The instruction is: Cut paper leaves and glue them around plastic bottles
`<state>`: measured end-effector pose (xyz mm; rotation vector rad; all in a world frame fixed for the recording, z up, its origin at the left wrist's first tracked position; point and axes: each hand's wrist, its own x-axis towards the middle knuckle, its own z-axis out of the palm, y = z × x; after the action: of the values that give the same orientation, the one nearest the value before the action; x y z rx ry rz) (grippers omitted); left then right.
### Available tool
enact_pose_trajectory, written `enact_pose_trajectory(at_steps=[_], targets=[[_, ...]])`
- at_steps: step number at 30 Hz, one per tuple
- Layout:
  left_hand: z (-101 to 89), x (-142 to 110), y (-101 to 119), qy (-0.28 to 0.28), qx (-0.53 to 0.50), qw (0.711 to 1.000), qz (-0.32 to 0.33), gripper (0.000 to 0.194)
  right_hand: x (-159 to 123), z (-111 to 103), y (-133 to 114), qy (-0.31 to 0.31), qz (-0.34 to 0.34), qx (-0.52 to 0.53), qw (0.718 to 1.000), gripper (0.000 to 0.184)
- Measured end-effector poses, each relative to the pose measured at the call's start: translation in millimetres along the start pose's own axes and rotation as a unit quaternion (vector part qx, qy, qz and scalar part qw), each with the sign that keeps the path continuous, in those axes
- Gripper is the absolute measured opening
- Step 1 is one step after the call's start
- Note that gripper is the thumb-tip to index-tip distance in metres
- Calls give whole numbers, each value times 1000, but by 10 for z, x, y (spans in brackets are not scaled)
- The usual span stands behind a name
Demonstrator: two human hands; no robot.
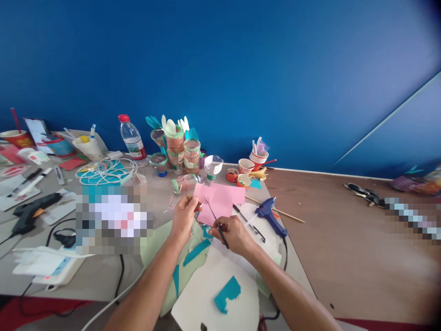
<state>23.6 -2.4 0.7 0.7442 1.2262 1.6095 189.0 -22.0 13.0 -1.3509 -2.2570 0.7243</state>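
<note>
My left hand pinches the left edge of a pink paper sheet between thumb and fingers. In my right hand is a slim black-handled knife, its thin tip lying against the pink sheet. Below my hands are a white sheet and crumpled pale green paper. Torn teal paper pieces lie on them, one a larger scrap. A black pen rests just beyond my right hand.
A blue glue gun and a wooden stick lie to the right. Decorated jars, paper cups and a water bottle stand along the blue wall. At left are a coiled white cable, black glue gun and power strip.
</note>
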Motion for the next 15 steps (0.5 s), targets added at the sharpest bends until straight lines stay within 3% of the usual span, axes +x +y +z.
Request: enact_pose_trajectory(at_steps=[15], targets=[[-40, 43, 7, 2, 37, 999, 40, 31, -2, 9, -26, -18, -16, -50, 998, 34]])
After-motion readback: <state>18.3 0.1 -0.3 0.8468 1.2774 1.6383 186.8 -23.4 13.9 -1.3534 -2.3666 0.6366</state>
